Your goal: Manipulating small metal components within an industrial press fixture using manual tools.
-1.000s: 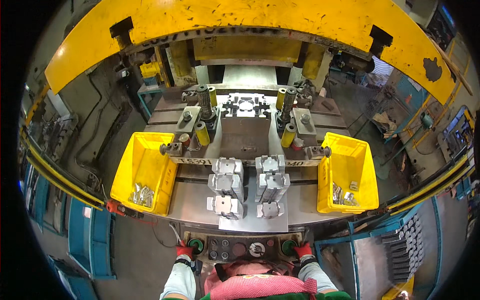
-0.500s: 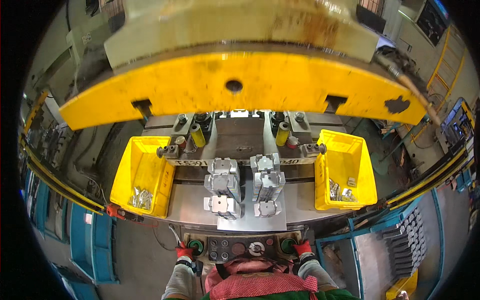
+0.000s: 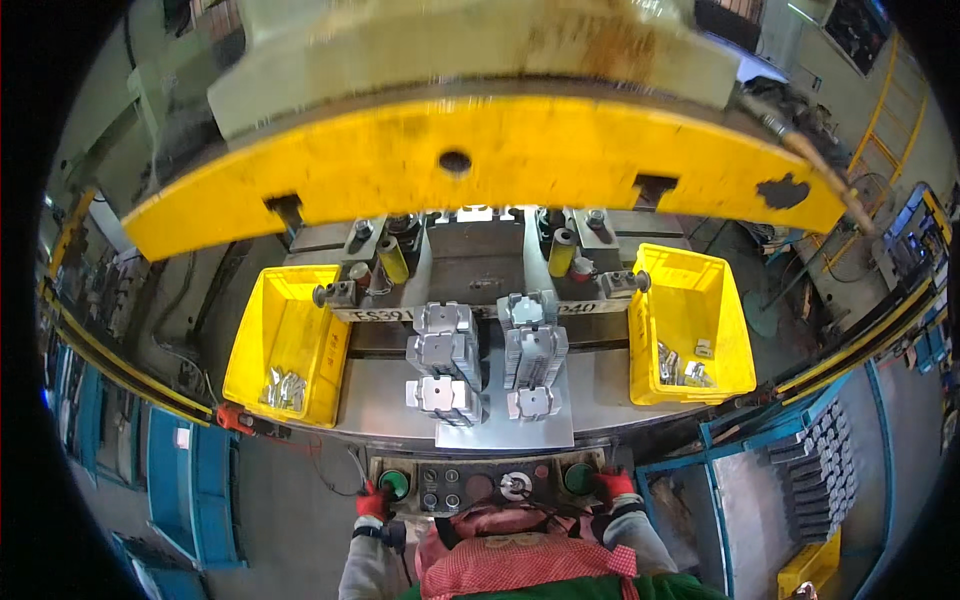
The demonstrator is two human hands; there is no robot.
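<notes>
1. Your left hand (image 3: pixel 372 502) and right hand (image 3: pixel 614 486) flank the control panel (image 3: pixel 548 488); I cannot tell their grip.
2. Green buttons (image 3: pixel 397 484), at the control panel's ends, look stiff; best met palm-flat.

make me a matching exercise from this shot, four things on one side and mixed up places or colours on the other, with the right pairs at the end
Things
1. left hand
2. right hand
3. stacks of metal parts
4. big beam

Places and colours
A. grey, standing between the two yellow bins
B. in red, at the right end of the control panel
C. yellow, stretching across the upper part of the view
D. in red, at the left end of the control panel

Right pairs
1-D, 2-B, 3-A, 4-C
</notes>
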